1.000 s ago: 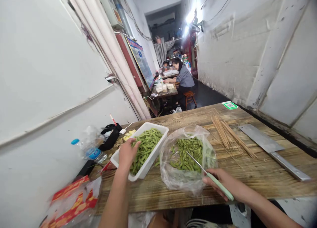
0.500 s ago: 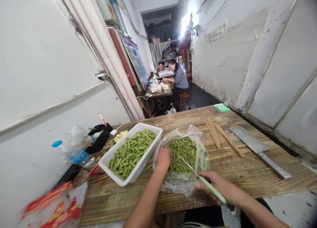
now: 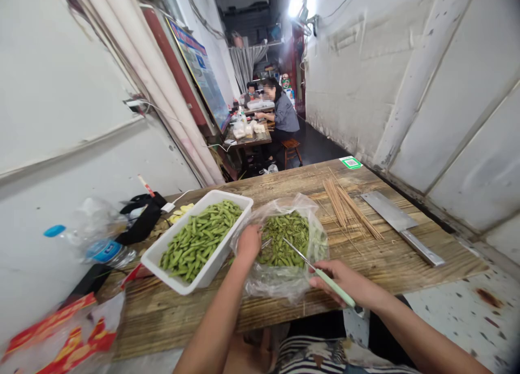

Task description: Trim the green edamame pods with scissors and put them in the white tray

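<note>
1. So the landmark here is the clear plastic bag (image 3: 268,288), sitting wide open on the wooden bench (image 3: 179,322) with a pile of green bagged pods (image 3: 286,225) inside, some brownish bits mixed in.
2. Left hand (image 3: 248,243) is at the bag's left rim, fingers bent in toward the pods. Fingertips are hidden, so I honestly can't tell if it's pinching anything.
3. Right hand (image 3: 339,283) is at the bag's near right side, fingers wrapped around a tool with a pale green handle (image 3: 335,287). Its thin metal blade slants over the bag's opening, tip above the pods; can't say if it's touching them.
4. Just left of the bag: a white tub (image 3: 173,292), loaded with more green tub pods (image 3: 199,238).
5. Right of the bag: a loose spread of thin wooden skewers (image 3: 353,211), and past those a cleaver (image 3: 390,209) lying flat, handle toward the near side.
6. Left of the bag, beyond the tub: a blue-capped bottle (image 3: 108,249) lying tilted. Nearer than that, also bag-left, some red printed packaging (image 3: 73,341).
7. Way beyond the bag, a person in a grey-blue top (image 3: 286,117) sits on a wooden stool (image 3: 291,145).
</note>
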Demonstrator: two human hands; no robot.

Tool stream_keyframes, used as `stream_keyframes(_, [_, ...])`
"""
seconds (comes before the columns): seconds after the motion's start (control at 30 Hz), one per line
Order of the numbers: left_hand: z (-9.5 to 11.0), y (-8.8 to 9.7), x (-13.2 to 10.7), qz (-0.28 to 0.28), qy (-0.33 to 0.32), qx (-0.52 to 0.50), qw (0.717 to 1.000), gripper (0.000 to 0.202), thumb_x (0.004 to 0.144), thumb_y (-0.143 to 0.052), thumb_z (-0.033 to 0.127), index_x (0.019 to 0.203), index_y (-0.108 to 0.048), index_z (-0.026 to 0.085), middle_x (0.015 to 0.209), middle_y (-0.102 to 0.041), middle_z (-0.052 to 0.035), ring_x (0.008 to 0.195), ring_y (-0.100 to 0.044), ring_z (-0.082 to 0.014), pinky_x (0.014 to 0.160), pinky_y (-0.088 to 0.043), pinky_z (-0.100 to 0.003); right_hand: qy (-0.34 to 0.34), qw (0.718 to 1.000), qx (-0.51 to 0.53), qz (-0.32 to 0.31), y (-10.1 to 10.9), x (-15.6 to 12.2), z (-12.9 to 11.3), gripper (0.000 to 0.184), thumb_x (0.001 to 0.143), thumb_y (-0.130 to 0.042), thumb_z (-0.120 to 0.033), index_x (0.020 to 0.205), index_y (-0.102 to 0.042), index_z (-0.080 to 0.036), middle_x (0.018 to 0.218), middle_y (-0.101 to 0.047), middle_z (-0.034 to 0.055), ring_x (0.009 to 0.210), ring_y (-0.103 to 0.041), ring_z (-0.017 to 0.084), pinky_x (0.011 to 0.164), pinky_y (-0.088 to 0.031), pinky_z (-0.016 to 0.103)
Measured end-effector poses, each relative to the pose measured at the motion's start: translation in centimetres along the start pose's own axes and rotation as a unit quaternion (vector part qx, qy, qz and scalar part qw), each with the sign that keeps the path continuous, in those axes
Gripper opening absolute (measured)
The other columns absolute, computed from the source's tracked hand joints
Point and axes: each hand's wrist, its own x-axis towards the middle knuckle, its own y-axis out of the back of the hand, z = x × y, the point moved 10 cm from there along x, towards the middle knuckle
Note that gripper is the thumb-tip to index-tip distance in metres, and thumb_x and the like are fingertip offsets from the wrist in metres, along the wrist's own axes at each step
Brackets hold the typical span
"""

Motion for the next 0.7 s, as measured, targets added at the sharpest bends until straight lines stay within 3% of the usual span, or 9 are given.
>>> stream_keyframes(0.27, [-0.2, -0.7, 2.1, -0.031, 0.022, -0.037, 0.999, 0.015, 0.074, -0.056, 0.016, 0.077, -0.070, 0.012, 0.087, -0.069, -0.0171, 0.090, -0.063, -0.0272, 0.078, -0.044, -0.032, 0.005, 1.000, 0.011, -0.001, -0.1, -0.2, 0.5, 0.037, 0.073, -0.062, -0.051, 0.079, -0.051, -0.016, 0.041, -0.038, -0.0103, 0.032, -0.037, 0.006, 0.028, -0.031, 0.015])
stream_keyframes(0.47, [0.5, -1.3, 0.2, -0.066, -0.010, -0.159, 0.985, 0.022, 0.080, -0.051, 0.029, 0.082, -0.068, 0.016, 0.072, -0.070, -0.0037, 0.062, -0.063, -0.0142, 0.057, -0.046, -0.021, 0.010, 1.000, 0.011, 0.007, 0.3, -0.3, 0.2, 0.036, 0.073, -0.063, -0.050, 0.079, -0.053, -0.015, 0.042, -0.039, -0.0095, 0.032, -0.037, 0.005, 0.029, -0.031, 0.014])
stream_keyframes(0.6, [1.0, -1.2, -0.7, -0.079, -0.006, -0.190, 0.979, 0.021, 0.079, -0.052, 0.026, 0.087, -0.068, 0.016, 0.069, -0.070, -0.0018, 0.055, -0.060, -0.0117, 0.051, -0.043, -0.019, 0.014, 1.000, 0.012, 0.007, 0.3, -0.3, 0.0, 0.035, 0.072, -0.064, -0.049, 0.079, -0.055, -0.015, 0.043, -0.040, -0.0090, 0.033, -0.038, 0.006, 0.029, -0.029, 0.014])
stream_keyframes(0.7, [0.4, -0.2, -0.9, -0.059, 0.010, -0.169, 0.984, 0.020, 0.076, -0.055, 0.031, 0.076, -0.069, 0.017, 0.062, -0.067, -0.0021, 0.056, -0.059, -0.0137, 0.051, -0.041, -0.021, 0.017, 1.000, 0.013, 0.005, 0.3, -0.2, 0.1, 0.035, 0.072, -0.064, -0.049, 0.079, -0.055, -0.015, 0.044, -0.040, -0.0089, 0.033, -0.039, 0.006, 0.030, -0.029, 0.014])
